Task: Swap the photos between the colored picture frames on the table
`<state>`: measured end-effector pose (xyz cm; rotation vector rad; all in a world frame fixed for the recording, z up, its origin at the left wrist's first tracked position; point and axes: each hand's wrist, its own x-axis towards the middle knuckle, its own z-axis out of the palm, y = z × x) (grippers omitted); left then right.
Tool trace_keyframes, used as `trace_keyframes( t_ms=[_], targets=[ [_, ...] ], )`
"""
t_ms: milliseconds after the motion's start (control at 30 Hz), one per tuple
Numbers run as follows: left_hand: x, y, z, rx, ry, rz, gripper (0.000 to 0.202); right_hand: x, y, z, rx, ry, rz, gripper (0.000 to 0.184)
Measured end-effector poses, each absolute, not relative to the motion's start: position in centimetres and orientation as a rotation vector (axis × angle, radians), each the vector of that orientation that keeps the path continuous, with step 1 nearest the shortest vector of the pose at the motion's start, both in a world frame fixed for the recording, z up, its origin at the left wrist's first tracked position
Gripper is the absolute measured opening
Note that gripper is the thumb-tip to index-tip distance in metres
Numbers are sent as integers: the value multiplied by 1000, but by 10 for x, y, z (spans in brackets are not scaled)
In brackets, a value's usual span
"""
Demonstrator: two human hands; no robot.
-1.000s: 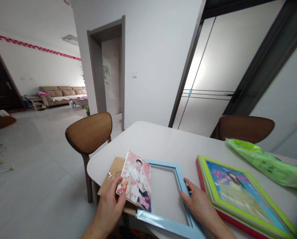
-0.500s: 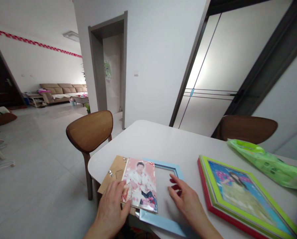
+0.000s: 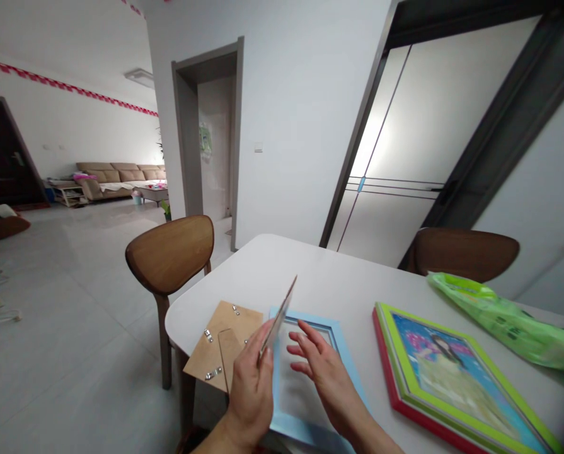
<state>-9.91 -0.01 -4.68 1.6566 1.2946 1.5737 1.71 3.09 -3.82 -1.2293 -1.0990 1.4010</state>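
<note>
My left hand (image 3: 252, 388) pinches the photo (image 3: 278, 317) along its lower edge and holds it nearly on edge, so its picture side is turned mostly out of sight. Fingers spread and holding nothing, my right hand (image 3: 323, 372) hovers just right of the photo, above the light blue picture frame (image 3: 349, 353). That frame lies flat on the table, its opening partly covered by my hands. Left of it, the brown backing board (image 3: 220, 340) rests with its metal clips and stand facing up, partly behind my left hand.
To the right lie stacked picture frames, a lime green one (image 3: 407, 353) on top of a red one (image 3: 384, 372). A green plastic bag (image 3: 513, 321) sits behind them on the white table (image 3: 305, 271). Wooden chairs stand at the left (image 3: 172, 252) and the far right (image 3: 466, 252).
My left hand has lifted the photo off the backing board and tipped it upright, moving right over the blue frame. My right hand has shifted left, towards the photo.
</note>
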Motion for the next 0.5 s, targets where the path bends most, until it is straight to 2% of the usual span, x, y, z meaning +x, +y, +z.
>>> trace_keyframes(
  t_ms=[100,233,333,500],
  targets=[
    [-85,-4,-39,1303,1172,1607,34,26,32,-54,-1263,-1046,1451,59],
    [-86,-2,-55,1205,1157,1531,44,52,41,-64,-1332,-1127,1297,53],
    [-97,1,-70,1425,1339,1369,51,78,50,-68,-1517,-1235,1162,53],
    [-100,-7,-77,1911,1442,905,48,99,58,-75,-1635,-1419,1039,51]
  ],
)
